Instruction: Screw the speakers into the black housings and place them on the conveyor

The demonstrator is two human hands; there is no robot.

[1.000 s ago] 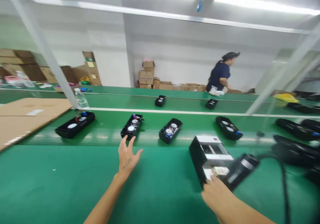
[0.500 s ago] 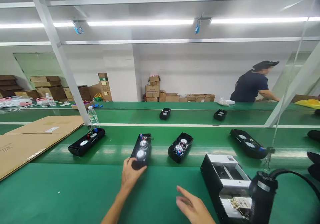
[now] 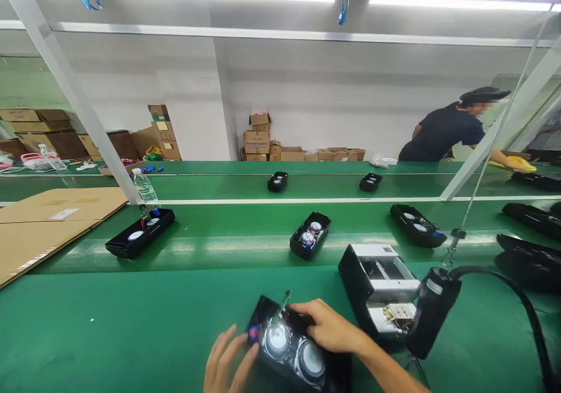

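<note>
A black speaker housing (image 3: 293,361) with two round silver-white speaker drivers lies tilted on the green bench in front of me, slightly blurred. A small green circuit board (image 3: 284,305) sticks up from its far edge, and a blue and red part (image 3: 253,333) shows at the left corner. My left hand (image 3: 230,361) is at the housing's left side, fingers apart and stretched, fingertips by the edge. Reaching in from the right, my right hand (image 3: 328,326) grips the housing's far wall, its index fingertip close to the circuit board.
On the right stands a black and silver machine (image 3: 377,288), beside a hanging black cylindrical tool (image 3: 433,314) with a thick cable. More open housings (image 3: 310,235) lie on the green belt beyond. Flat cardboard (image 3: 56,217) is at left. A person (image 3: 447,127) leans over the far line.
The housing has come off the belt onto the near bench and turned. My right hand has moved from the bench onto it. My left hand has shifted to its left side. The view has tilted down.
</note>
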